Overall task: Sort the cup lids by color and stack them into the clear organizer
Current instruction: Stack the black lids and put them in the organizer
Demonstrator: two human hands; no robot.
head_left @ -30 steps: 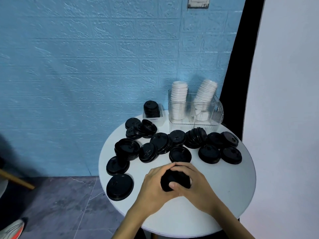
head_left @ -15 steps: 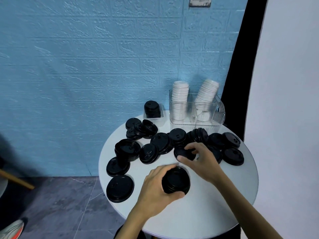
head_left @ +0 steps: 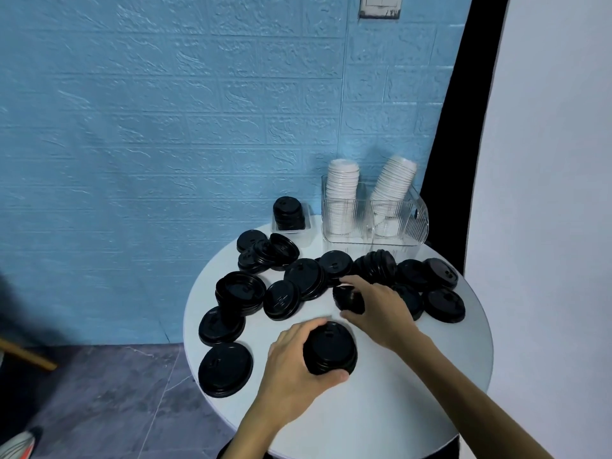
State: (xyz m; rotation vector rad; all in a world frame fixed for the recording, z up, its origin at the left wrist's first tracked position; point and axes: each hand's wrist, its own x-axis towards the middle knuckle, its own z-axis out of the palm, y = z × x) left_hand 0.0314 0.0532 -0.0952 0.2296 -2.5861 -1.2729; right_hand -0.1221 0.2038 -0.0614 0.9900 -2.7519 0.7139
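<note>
While left hand grips black lid stack, glossy, round

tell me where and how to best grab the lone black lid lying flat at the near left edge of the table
Take the lone black lid by its rim, coming from above. It lies flat with its dome up, apart from the other lids, so thumb and fingers can pinch opposite edges. Its left rim seems to sit right at the edge of the white table, so that side probably offers the easiest start.
</note>
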